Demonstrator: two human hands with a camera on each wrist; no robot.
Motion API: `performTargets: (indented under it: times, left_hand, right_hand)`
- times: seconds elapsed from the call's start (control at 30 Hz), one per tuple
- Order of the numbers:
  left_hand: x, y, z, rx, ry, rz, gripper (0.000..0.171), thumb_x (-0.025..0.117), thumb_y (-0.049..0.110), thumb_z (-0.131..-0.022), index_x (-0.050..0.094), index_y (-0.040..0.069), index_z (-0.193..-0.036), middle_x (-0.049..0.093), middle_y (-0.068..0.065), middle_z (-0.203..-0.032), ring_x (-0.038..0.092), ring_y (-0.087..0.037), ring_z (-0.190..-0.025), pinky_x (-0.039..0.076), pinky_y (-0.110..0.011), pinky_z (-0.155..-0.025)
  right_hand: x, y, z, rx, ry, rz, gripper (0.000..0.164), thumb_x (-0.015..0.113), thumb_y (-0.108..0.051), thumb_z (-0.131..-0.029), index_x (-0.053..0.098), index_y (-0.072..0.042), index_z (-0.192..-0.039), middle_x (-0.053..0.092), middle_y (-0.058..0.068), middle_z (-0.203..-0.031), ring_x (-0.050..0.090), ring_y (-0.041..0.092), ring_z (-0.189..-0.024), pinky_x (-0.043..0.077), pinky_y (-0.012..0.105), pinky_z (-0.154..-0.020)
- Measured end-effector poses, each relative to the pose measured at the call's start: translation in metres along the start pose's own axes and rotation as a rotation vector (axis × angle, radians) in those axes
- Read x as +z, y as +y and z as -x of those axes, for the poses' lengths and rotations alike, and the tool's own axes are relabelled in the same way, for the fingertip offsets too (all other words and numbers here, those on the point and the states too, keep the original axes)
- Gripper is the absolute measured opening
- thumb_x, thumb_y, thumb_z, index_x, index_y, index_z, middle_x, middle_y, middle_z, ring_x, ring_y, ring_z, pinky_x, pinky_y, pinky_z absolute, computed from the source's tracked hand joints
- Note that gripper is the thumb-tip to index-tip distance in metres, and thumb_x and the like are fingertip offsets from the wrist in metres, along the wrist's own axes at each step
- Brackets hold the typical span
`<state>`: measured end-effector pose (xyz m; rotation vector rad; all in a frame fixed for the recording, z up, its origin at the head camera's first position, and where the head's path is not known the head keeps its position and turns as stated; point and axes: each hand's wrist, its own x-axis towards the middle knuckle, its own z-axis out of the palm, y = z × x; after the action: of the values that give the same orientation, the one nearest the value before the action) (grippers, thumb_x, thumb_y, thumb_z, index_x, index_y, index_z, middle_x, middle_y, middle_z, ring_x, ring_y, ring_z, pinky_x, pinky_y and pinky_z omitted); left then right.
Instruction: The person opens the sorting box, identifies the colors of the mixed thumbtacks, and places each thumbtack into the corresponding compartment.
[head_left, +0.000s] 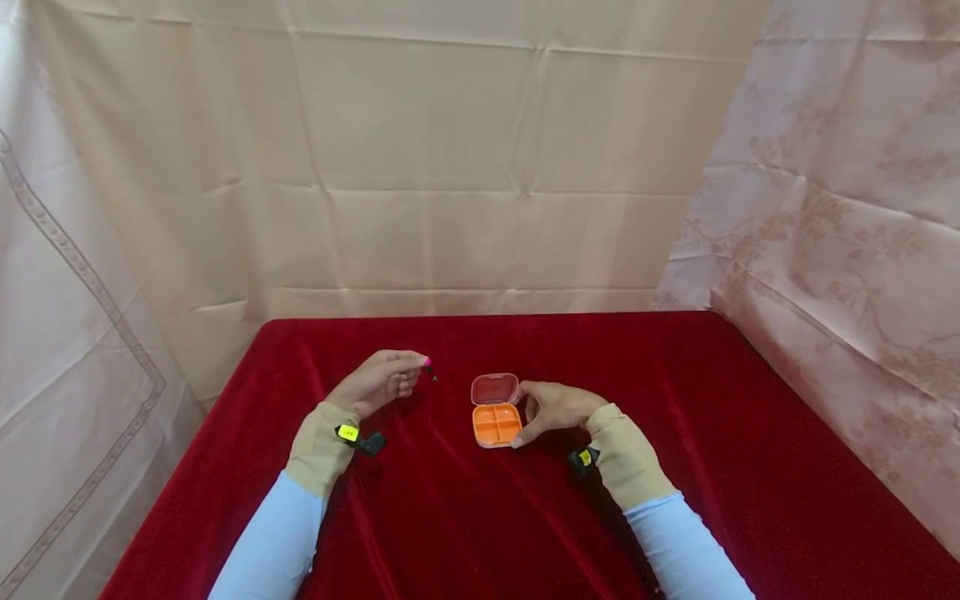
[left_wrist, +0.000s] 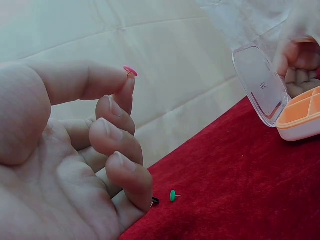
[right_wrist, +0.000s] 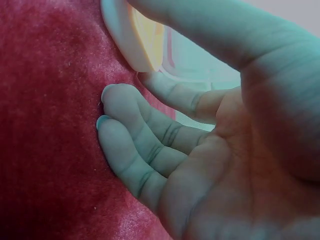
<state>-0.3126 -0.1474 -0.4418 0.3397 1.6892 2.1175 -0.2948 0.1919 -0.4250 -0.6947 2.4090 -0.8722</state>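
Between its thumb and index finger, my left hand [head_left: 382, 382] pinches a pink thumbtack [left_wrist: 130, 71] above the table; its other fingers are curled. My right hand [head_left: 561, 406] holds a small orange pill box [head_left: 497, 427] by its right side, thumb at the near corner and index finger near the hinge. The box lies with its clear lid [left_wrist: 260, 87] raised and folded back; no contents show in its compartments in the head view. Below the left fingers, a green thumbtack [left_wrist: 173, 195] and a black thumbtack [left_wrist: 155, 201], partly hidden by a finger, lie on the cloth.
A dark red velvet cloth [head_left: 450, 517] covers the table, with some creases. Beige curtain [head_left: 420, 167] hangs behind it, and patterned pale curtain [head_left: 847, 208] stands close along the right side. Each wrist wears a small black camera [head_left: 371, 443].
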Motion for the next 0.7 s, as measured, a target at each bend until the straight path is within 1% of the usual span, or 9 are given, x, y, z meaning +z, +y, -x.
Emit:
performTargets:
  times: [0.2,0.4,0.6,0.7]
  left_hand:
    - [0.0005,0.0001,0.0000,-0.003,0.007,-0.002,0.025,0.056,0.007,-0.105,0.072,0.013,-0.087,0.049,0.002,-0.072,0.043,-0.009,-0.065,0.038,-0.023,-0.060]
    - [0.0013,-0.0022,-0.0005,-0.005,0.004,-0.013,0.025,0.056,0.006,-0.105,0.071,0.013,-0.087,0.048,0.002,-0.072,0.043,-0.010,-0.064,0.038,-0.023,-0.060]
    - [0.0015,-0.0038,-0.0021,-0.012,-0.016,-0.019,0.025,0.057,0.009,-0.106,0.072,0.014,-0.087,0.048,0.001,-0.073,0.043,-0.011,-0.064,0.039,-0.024,-0.062]
    - [0.0020,-0.0045,-0.0026,-0.020,-0.013,-0.022,0.024,0.057,0.010,-0.105,0.073,0.014,-0.087,0.049,0.001,-0.072,0.043,-0.011,-0.064,0.040,-0.024,-0.063]
  right_hand:
    - [0.0003,-0.0005,0.0006,0.008,0.000,0.023,0.055,0.093,-0.026,-0.076,0.058,-0.011,-0.116,0.061,0.003,-0.083,0.055,0.015,-0.074,0.045,0.030,-0.067]
    - [0.0002,-0.0015,0.0012,-0.001,-0.005,0.025,0.055,0.092,-0.025,-0.077,0.057,-0.010,-0.116,0.061,0.004,-0.084,0.055,0.015,-0.075,0.046,0.029,-0.067]
    - [0.0002,-0.0018,0.0019,0.009,-0.004,0.028,0.053,0.092,-0.025,-0.077,0.057,-0.010,-0.115,0.061,0.004,-0.083,0.055,0.015,-0.074,0.045,0.030,-0.067]
    - [0.0005,-0.0019,0.0021,0.012,-0.002,0.031,0.053,0.092,-0.026,-0.077,0.057,-0.011,-0.114,0.061,0.004,-0.083,0.055,0.015,-0.074,0.045,0.030,-0.067]
